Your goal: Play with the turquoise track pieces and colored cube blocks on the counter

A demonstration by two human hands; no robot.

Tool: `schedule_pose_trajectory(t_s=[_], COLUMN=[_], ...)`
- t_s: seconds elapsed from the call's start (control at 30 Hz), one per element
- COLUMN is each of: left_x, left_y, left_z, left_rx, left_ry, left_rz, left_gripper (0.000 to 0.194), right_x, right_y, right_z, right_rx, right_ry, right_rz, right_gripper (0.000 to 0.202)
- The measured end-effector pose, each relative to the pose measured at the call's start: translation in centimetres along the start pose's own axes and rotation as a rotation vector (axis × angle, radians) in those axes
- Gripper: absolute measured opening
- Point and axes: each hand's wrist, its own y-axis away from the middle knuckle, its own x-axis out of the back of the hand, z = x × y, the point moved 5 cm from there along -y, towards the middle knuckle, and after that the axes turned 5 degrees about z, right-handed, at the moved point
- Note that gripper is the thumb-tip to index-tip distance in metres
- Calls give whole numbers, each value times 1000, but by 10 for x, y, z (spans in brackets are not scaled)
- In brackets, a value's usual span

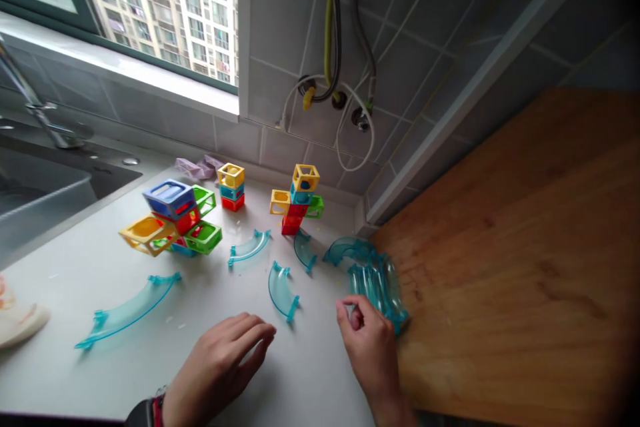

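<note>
My left hand [227,360] hovers over the white counter with its fingers loosely stretched and nothing in them. To its upper right lies a curved clear-blue track piece [283,290]. My right hand [369,340] has its fingers curled and thumb and forefinger close together, with no object showing in the grip. Just beyond it is a pile of clear-blue track pieces [377,283]. Further back stand a tower of coloured cube frames [295,209], a short stack [232,188] and a wider cube-frame structure [175,217]. A longer curved track [130,310] lies at the left.
A wooden board [500,267] leans along the right side. The sink [60,177] and faucet [40,103] are at the left, a pale object [20,317] at the left edge. A purple cloth-like item [197,167] lies by the tiled wall, where a white cable [373,140] hangs.
</note>
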Motion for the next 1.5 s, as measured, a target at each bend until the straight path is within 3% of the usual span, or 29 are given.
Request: schedule_pose_trajectory(t_s=[0.07,0.2,0.47,0.7,0.8,1.0,1.17,1.37,1.5], left_x=[-13,-23,-16,-20,-20,-19,-17,-29,-24], left_y=[-8,-9,-7,-5,-5,-5,-9,-1,7], left_z=[3,3,-13,-18,-18,-19,-12,16,28], left_rx=[-10,-9,181,222,227,249,294,567,671], left_ry=[13,89,251,337,353,370,433,739,820], left_rz=[-42,-20,-23,-52,-51,-46,-51,-253,-189], left_gripper=[16,15,12,14,13,13,15,28,29], right_x=[8,5,2,-3,-3,2,-2,-30,-44], right_y=[-6,-18,-32,-32,-32,-28,-7,42,63], right_z=[20,40,36,36,36,32,23,-19,-44], right_rx=[-64,-92,-128,-148,-142,-98,-130,-192,-93], right_ry=[91,232,423,595,607,300,-80,-592,-672], right_rz=[18,-95,-244,-399,-390,-266,-215,-259,-316], right_gripper=[26,16,15,18,22,32,40,43,42])
